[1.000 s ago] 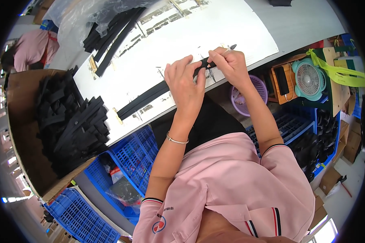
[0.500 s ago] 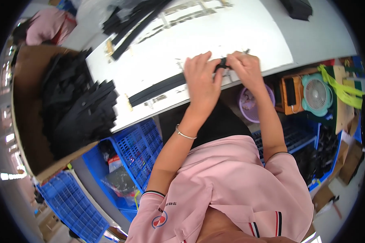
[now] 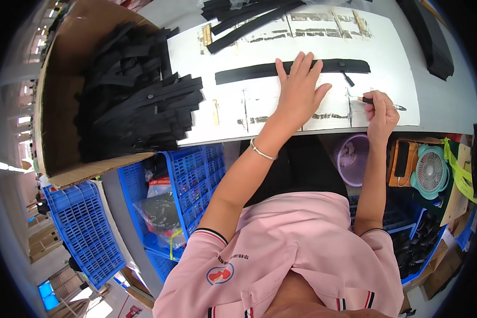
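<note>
A long black zipper (image 3: 237,73) lies across the white board (image 3: 188,58), with a small slider and a hanging pull tab (image 3: 349,80) near its right end. My left hand (image 3: 301,91) rests on its middle, fingers stretched and spread. Nearer to me and to the right, my right hand (image 3: 381,114) is closed around a slim pen (image 3: 397,107) with a dark part at its left end and a pale, pointed other end. The pen is held just above the board, apart from the zipper. Dark marks and lines cover parts of the board.
Black zippers fill a cardboard box (image 3: 63,100) on the left, some spilling onto the board. More black strips (image 3: 254,24) lie at the back, and a black bundle (image 3: 426,40) at far right. Below the table edge are a purple basket (image 3: 353,175), blue crates (image 3: 188,180) and a fan (image 3: 430,169).
The zipper has moved away from me, from the board's front edge toward its middle. My hands have parted; the left is now flat on the zipper, the right has drawn away with the pen.
</note>
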A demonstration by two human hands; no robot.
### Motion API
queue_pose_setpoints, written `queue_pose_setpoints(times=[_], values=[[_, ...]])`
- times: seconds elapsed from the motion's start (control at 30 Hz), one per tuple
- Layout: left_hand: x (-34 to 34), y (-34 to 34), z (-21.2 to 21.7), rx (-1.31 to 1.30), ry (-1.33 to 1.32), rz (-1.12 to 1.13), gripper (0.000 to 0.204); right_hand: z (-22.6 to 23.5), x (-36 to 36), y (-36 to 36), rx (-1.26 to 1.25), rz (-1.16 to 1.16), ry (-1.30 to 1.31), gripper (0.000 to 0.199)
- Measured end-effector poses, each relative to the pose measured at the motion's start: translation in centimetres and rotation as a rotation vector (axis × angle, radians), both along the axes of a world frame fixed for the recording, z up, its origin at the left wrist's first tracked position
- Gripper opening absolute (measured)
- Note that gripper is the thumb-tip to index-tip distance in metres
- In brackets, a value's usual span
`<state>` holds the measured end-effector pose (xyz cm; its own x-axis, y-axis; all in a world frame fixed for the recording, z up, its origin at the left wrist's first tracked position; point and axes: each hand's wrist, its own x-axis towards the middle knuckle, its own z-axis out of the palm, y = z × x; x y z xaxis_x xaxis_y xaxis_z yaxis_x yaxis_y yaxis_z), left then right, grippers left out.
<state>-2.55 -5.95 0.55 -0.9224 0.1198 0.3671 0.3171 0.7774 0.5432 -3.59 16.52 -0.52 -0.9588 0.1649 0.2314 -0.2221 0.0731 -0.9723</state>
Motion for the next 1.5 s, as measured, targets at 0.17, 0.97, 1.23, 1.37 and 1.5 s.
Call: queue_pose_setpoints(times=[0.17, 0.97, 1.23, 1.37, 1.5], values=[[2.1, -4.2, 1.1, 0.033, -0.012, 0.031, 0.041, 0.0, 0.0, 0.0, 0.064, 0.009, -0.057, 0.026], [6.4, -2.1, 0.1, -0.139, -0.024, 0.089, 0.041, 2.1, 1.2, -2.9, 0.383, 0.023, 0.252, 0.033], [7.7, -0.8, 0.1, -0.086, -0.075, 0.055, 0.057, 0.7, 5.2, -3.5, 0.935, 0.09, 0.454, 0.052], [9.1, -2.5, 0.2, -0.107, -0.121, 0.089, 0.064, 0.3, 4.5, 0.9, 1.04, 0.024, 0.437, 0.048], [10.6, -4.5, 0.3, -0.157, -0.164, 0.143, 0.064, -0.6, 3.7, 4.1, 1.132, -0.007, 0.432, 0.039]])
